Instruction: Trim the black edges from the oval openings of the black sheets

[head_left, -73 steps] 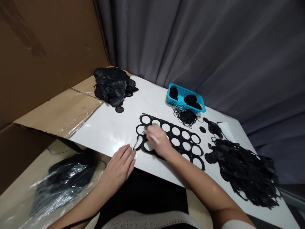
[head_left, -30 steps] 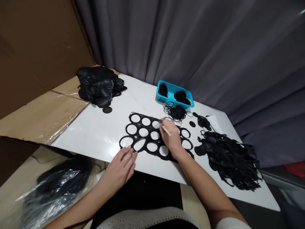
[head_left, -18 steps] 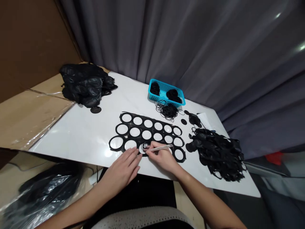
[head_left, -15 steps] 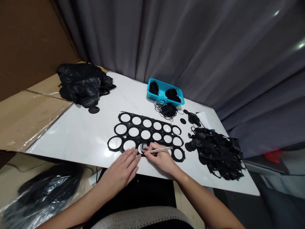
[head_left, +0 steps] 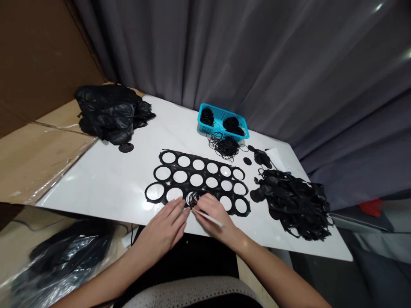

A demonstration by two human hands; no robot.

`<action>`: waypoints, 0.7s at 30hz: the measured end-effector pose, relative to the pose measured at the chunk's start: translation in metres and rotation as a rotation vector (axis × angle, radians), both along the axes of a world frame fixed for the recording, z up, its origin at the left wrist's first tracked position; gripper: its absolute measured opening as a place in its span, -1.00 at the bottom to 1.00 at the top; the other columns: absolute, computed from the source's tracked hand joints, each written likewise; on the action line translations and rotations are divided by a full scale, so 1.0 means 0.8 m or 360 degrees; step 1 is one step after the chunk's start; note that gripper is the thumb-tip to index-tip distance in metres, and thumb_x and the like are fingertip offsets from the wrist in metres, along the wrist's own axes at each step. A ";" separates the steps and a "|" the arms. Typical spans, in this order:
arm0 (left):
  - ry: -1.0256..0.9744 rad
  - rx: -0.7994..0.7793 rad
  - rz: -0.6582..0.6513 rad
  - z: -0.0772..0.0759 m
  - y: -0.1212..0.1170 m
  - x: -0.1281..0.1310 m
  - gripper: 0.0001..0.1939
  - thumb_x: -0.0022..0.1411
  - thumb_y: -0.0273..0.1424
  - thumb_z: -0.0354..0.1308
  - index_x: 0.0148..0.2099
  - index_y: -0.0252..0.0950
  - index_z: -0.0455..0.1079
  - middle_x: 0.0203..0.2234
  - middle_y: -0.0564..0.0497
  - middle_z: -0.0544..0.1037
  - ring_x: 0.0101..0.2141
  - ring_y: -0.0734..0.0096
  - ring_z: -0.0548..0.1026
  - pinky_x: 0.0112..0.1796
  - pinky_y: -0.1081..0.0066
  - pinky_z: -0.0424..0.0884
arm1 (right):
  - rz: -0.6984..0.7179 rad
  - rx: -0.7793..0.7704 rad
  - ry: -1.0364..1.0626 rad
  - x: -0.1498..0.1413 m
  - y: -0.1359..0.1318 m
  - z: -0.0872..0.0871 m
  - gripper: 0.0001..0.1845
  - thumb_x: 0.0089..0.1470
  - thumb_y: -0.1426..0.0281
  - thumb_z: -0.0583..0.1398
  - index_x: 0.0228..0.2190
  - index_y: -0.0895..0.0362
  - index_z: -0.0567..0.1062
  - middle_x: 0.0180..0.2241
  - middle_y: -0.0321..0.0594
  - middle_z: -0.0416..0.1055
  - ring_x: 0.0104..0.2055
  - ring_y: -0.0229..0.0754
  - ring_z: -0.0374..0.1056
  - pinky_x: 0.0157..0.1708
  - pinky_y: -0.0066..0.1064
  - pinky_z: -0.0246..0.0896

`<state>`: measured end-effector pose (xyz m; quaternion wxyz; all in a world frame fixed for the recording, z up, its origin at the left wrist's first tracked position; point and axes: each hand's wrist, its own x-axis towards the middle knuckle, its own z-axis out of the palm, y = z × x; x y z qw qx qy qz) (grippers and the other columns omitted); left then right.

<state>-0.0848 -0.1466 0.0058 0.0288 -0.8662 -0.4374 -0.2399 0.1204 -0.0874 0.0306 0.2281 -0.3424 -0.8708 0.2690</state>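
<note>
A black rubber sheet (head_left: 195,171) with several round holes lies flat on the white table (head_left: 128,179). My right hand (head_left: 213,216) is closed round a thin white stick (head_left: 207,217) and its fingertips pinch a small bunch of thin black rings (head_left: 192,198) at the sheet's near edge. My left hand (head_left: 163,229) lies flat with fingers stretched out, its fingertips on the table edge just left of the rings and touching the sheet's near rim.
A blue basket (head_left: 223,124) with black pieces stands at the back, a tangle of thin rings (head_left: 226,147) before it. Black scrap piles lie at the right (head_left: 293,203) and back left (head_left: 111,111). Cardboard (head_left: 35,149) and a plastic bag (head_left: 61,261) sit left. Grey curtain behind.
My right hand came from the sheet's far side back to its near edge beside the left hand and gathered thin rings. The stick swung from pointing right to pointing back. The left hand stayed put.
</note>
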 end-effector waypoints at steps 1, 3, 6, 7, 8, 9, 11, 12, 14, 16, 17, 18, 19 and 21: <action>0.0007 0.0016 -0.0004 0.000 0.000 0.000 -0.66 0.42 -0.51 -0.01 0.17 -0.41 0.40 0.11 -0.26 0.49 0.18 0.02 0.41 0.17 0.07 0.38 | 0.0046 0.0118 -0.0099 0.001 -0.002 -0.002 -0.82 0.29 0.46 0.10 -0.39 0.07 0.37 -0.33 -0.17 0.44 -0.21 -0.07 0.29 -0.17 -0.23 0.20; 0.0021 0.0041 -0.0009 -0.001 0.001 -0.001 -0.66 0.41 -0.52 0.00 0.15 -0.43 0.41 0.10 -0.28 0.49 0.15 0.00 0.43 0.14 0.06 0.40 | 0.0092 0.0300 -0.0241 0.003 0.004 -0.005 -0.86 0.28 0.48 0.08 -0.32 0.08 0.40 -0.25 -0.11 0.46 -0.15 -0.01 0.29 -0.12 -0.16 0.18; 0.0044 0.0078 -0.0010 -0.003 0.001 -0.003 -0.67 0.40 -0.53 0.00 0.15 -0.45 0.40 0.10 -0.30 0.48 0.15 -0.01 0.43 0.12 0.07 0.41 | -0.0211 0.0405 -0.0140 0.015 0.037 -0.003 -0.84 0.25 0.50 0.05 -0.33 0.08 0.40 -0.29 -0.11 0.46 -0.20 -0.01 0.29 -0.16 -0.15 0.17; 0.0042 0.0090 -0.0010 -0.003 0.001 -0.004 -0.67 0.40 -0.54 0.00 0.14 -0.44 0.40 0.10 -0.30 0.48 0.15 0.00 0.43 0.12 0.07 0.41 | -0.0431 0.0408 -0.0056 0.021 0.052 -0.001 -0.81 0.26 0.49 0.04 -0.37 0.08 0.38 -0.34 -0.13 0.44 -0.24 -0.03 0.29 -0.18 -0.18 0.17; 0.0032 0.0102 -0.0007 -0.003 0.001 -0.004 -0.67 0.40 -0.54 0.00 0.14 -0.44 0.40 0.11 -0.29 0.48 0.15 0.01 0.43 0.12 0.08 0.41 | -0.0644 0.0396 0.0016 0.029 0.066 0.002 -0.80 0.26 0.46 0.04 -0.41 0.07 0.36 -0.36 -0.14 0.43 -0.26 -0.03 0.29 -0.20 -0.19 0.18; 0.0016 0.0111 0.0000 -0.003 0.001 -0.005 -0.67 0.41 -0.53 -0.01 0.15 -0.42 0.40 0.11 -0.29 0.48 0.15 0.02 0.43 0.12 0.10 0.41 | -0.0820 0.0351 0.0087 0.036 0.077 0.005 -0.79 0.27 0.43 0.05 -0.44 0.06 0.33 -0.38 -0.16 0.42 -0.28 -0.05 0.29 -0.22 -0.22 0.18; -0.0022 0.0100 0.0025 0.001 0.004 -0.006 -0.69 0.42 -0.51 -0.01 0.14 -0.38 0.40 0.11 -0.27 0.48 0.12 0.05 0.45 0.09 0.11 0.42 | -0.0983 0.0159 0.0219 0.050 0.090 0.012 -0.77 0.26 0.34 0.09 -0.46 0.05 0.29 -0.38 -0.20 0.44 -0.29 -0.07 0.32 -0.25 -0.27 0.19; -0.0031 0.0070 0.0041 0.004 0.006 -0.006 -0.70 0.42 -0.48 0.00 0.12 -0.35 0.41 0.10 -0.25 0.48 0.08 0.07 0.47 0.06 0.12 0.44 | -0.0984 0.0038 0.0271 0.056 0.091 0.014 -0.76 0.25 0.30 0.11 -0.47 0.04 0.27 -0.38 -0.22 0.45 -0.29 -0.09 0.35 -0.26 -0.30 0.20; -0.0015 -0.0007 0.0056 0.013 0.013 -0.005 -0.77 0.43 -0.43 0.01 0.03 -0.30 0.44 0.04 -0.21 0.50 -0.01 0.08 0.50 -0.01 0.10 0.48 | -0.0950 -0.0150 0.0328 0.065 0.086 0.016 -0.73 0.22 0.26 0.14 -0.49 0.04 0.26 -0.38 -0.24 0.47 -0.29 -0.10 0.39 -0.26 -0.33 0.21; 0.0032 -0.0037 0.0022 0.022 0.023 0.000 -0.82 0.43 -0.41 0.02 -0.10 -0.30 0.45 -0.02 -0.19 0.52 -0.04 0.06 0.50 -0.03 0.06 0.47 | -0.1004 -0.0212 0.0392 0.072 0.080 0.017 -0.71 0.19 0.24 0.16 -0.51 0.04 0.25 -0.40 -0.24 0.48 -0.24 -0.09 0.43 -0.23 -0.33 0.23; 0.0045 -0.0018 -0.0022 0.026 0.029 0.004 -0.82 0.43 -0.41 0.01 -0.16 -0.30 0.43 -0.03 -0.20 0.52 -0.01 0.04 0.48 0.00 0.04 0.46 | -0.1048 -0.0232 0.0449 0.075 0.077 0.017 -0.70 0.17 0.24 0.17 -0.52 0.04 0.25 -0.40 -0.24 0.48 -0.21 -0.07 0.44 -0.21 -0.32 0.24; 0.0049 0.0003 -0.0078 0.029 0.035 0.008 -0.82 0.43 -0.43 0.00 -0.18 -0.31 0.42 -0.01 -0.21 0.51 0.06 0.01 0.45 0.06 0.02 0.42 | -0.1073 -0.0272 0.0525 0.076 0.076 0.017 -0.70 0.16 0.23 0.19 -0.53 0.04 0.25 -0.40 -0.24 0.49 -0.16 -0.05 0.46 -0.17 -0.31 0.25; 0.0041 0.0009 -0.0139 0.030 0.040 0.012 -0.83 0.43 -0.45 -0.01 -0.19 -0.32 0.40 0.03 -0.22 0.50 0.14 -0.01 0.40 0.12 0.02 0.38 | -0.1060 -0.0339 0.0604 0.077 0.074 0.017 -0.70 0.14 0.23 0.21 -0.53 0.04 0.26 -0.40 -0.24 0.50 -0.11 -0.04 0.47 -0.14 -0.31 0.26; -0.0006 -0.0043 -0.0231 0.030 0.051 0.020 -0.86 0.42 -0.46 -0.01 -0.14 -0.33 0.38 0.13 -0.25 0.44 0.27 0.01 0.28 0.22 0.05 0.29 | -0.0941 -0.0503 0.0688 0.073 0.070 0.017 -0.71 0.12 0.23 0.23 -0.52 0.05 0.29 -0.37 -0.24 0.52 -0.05 -0.03 0.48 -0.08 -0.30 0.26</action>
